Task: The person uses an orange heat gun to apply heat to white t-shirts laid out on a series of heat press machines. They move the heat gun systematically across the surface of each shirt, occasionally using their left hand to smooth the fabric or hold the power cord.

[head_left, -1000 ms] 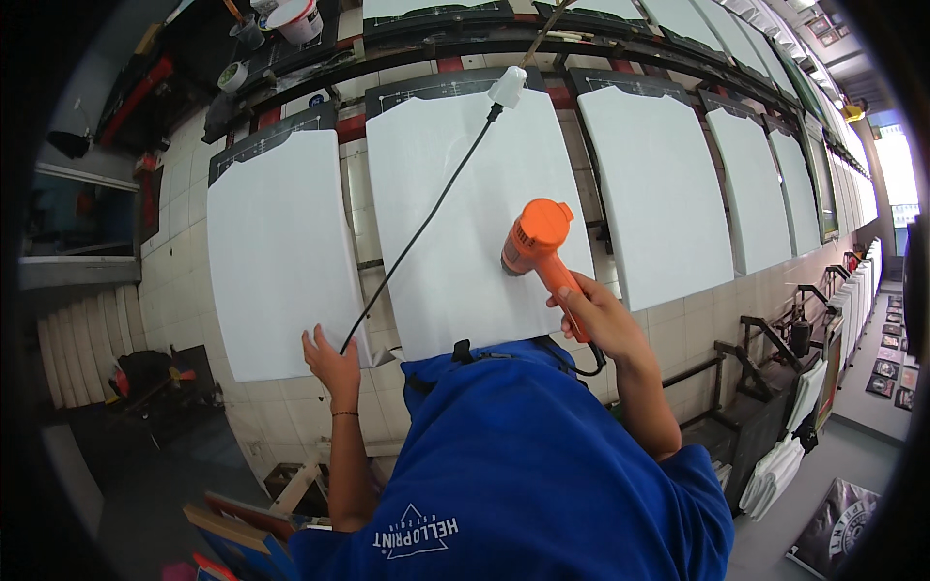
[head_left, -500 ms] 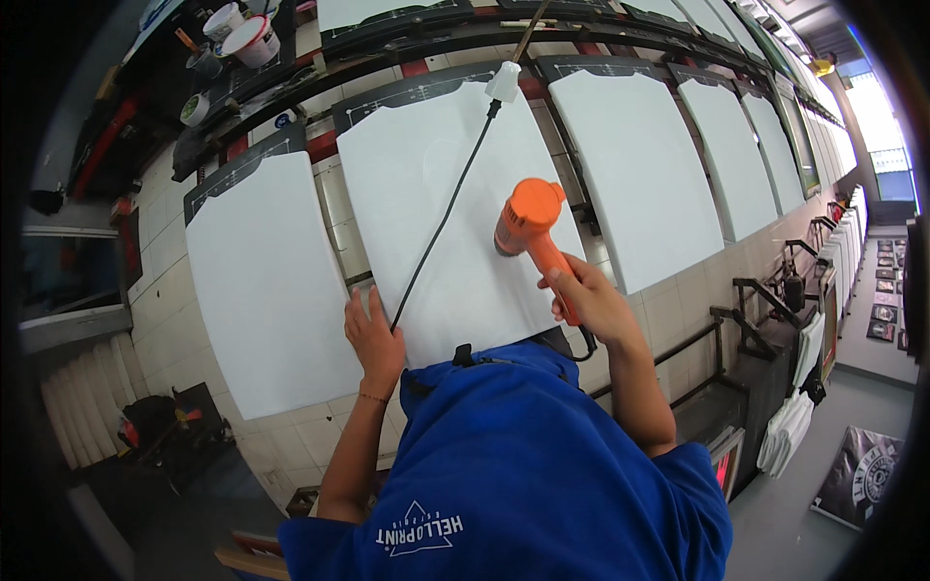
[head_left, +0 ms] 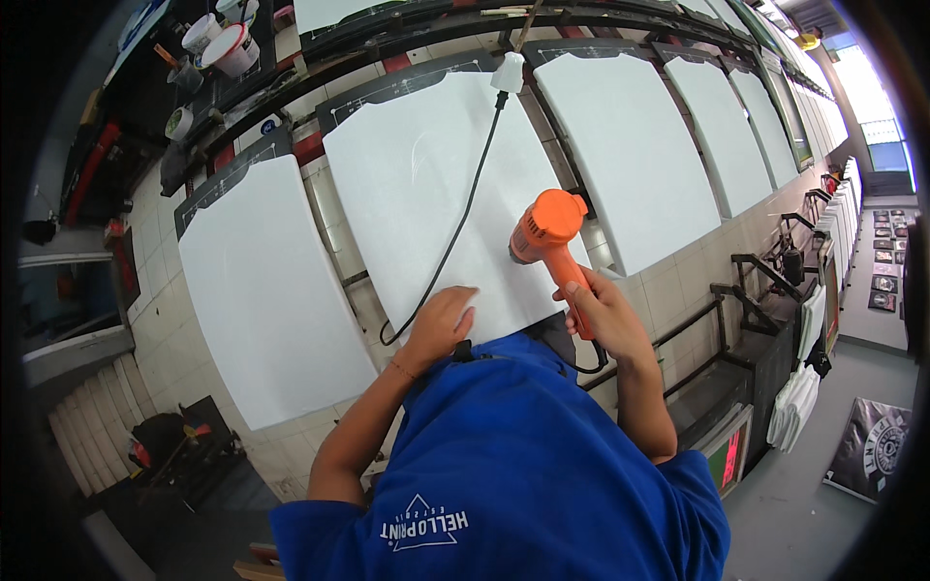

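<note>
My right hand point(head_left: 612, 315) is wrapped around the handle of an orange heat gun point(head_left: 554, 225). Its nozzle points down and left, just over a white sheet of fabric or covering on a printing board point(head_left: 426, 184). My left hand point(head_left: 442, 321) lies at the board's near edge, palm down, thumb apart from the fingers; nothing shows in it. Beside that hand runs a black power cord point(head_left: 453, 232), looping over the board's left edge and rising to a white plug connector point(head_left: 508, 76) that hangs above the board.
More white-covered boards stand in a row, one to the left point(head_left: 262, 290) and several to the right point(head_left: 630, 155). White tubs point(head_left: 231, 50) sit on a dark bench at the upper left. Black metal racks point(head_left: 765, 290) stand at the right, above grey floor.
My left hand has moved right and inward from the board's left edge onto its near part. The heat gun has shifted slightly right and nearer. The cord now bows in a loop.
</note>
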Tool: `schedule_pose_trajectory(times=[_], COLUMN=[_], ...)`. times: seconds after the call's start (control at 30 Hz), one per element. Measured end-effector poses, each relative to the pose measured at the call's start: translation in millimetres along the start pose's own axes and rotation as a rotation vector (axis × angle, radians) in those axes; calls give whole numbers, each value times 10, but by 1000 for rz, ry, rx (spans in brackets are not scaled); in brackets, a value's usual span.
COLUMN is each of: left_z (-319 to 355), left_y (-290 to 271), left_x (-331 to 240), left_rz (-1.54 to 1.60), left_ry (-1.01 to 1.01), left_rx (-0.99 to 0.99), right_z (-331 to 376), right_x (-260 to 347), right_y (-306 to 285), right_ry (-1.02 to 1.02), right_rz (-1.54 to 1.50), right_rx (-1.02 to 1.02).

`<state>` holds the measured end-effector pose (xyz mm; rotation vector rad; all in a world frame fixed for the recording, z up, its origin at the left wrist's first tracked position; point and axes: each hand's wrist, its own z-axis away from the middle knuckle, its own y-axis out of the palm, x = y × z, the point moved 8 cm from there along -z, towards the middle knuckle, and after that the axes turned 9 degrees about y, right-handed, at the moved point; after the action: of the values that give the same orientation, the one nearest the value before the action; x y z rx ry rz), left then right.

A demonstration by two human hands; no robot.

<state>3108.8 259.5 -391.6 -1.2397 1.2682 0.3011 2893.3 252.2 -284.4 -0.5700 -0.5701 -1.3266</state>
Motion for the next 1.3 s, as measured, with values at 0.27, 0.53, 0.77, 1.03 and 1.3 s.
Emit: schedule_pose_trajectory(times=[0.27,0.53,0.77,1.03,1.3], left_z=[-70,69,6,-434,-519], left_y=[110,-236,152,-267,-240], left_x=[389,744,527,869,920], left_rz=[-439,-692,-652,-713,-731], left_ry=[-108,-350,-232,-208,-240], left_rx=[-68,-187,25,-88,-87], right_z=[120,226,211,-69,-496], right_x=[-155,-262,-242,10,414], right_y=[-118,-260,-202,-18,57], right_ry=[-14,-5,6,-26,-102], right_rz=[-15,-32,-72,-58,-14], right_rx=[-35,-113,-72,-6,-17])
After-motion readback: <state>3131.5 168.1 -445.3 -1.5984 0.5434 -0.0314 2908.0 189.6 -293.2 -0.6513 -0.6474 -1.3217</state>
